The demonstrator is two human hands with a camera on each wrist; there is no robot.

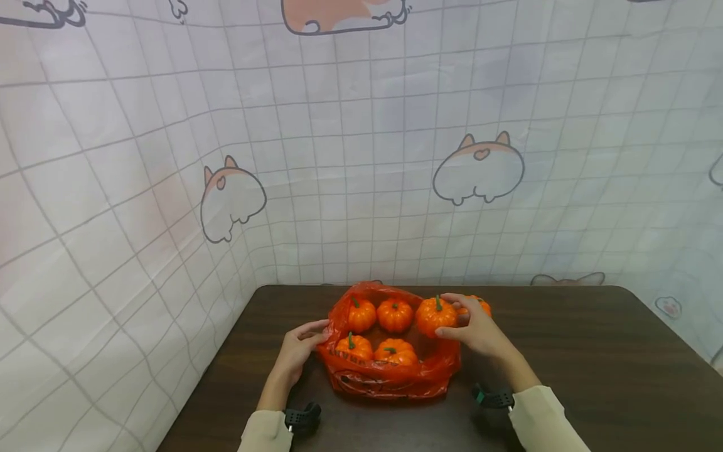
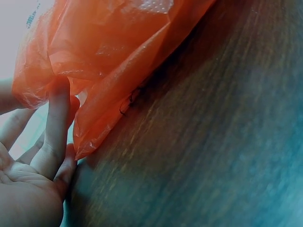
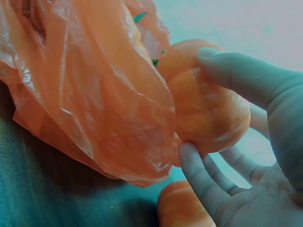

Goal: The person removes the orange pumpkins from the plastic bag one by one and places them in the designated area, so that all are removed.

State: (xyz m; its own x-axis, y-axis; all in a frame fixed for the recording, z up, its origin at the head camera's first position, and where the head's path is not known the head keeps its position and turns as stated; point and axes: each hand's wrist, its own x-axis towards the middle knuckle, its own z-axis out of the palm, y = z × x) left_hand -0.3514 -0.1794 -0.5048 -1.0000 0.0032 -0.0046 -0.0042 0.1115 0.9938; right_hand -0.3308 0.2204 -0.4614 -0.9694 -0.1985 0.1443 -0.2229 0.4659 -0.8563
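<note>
A red translucent plastic bag (image 1: 390, 382) stands open on the table, with several small orange pumpkins (image 1: 395, 315) with green stems inside it. My left hand (image 1: 295, 351) holds the bag's left edge; in the left wrist view its fingers (image 2: 57, 123) reach under the plastic (image 2: 109, 61). My right hand (image 1: 484, 331) grips one pumpkin (image 1: 433, 320) between thumb and fingers at the bag's right rim. In the right wrist view this pumpkin (image 3: 208, 109) is beside the bag's crumpled side (image 3: 109, 104), which hides part of it.
Another pumpkin (image 1: 479, 304) lies outside the bag, partly hidden behind my right hand. The dark wooden table (image 1: 587, 358) extends to both sides. Behind it and on the left hangs a white gridded cloth (image 1: 361, 188) with cartoon animals.
</note>
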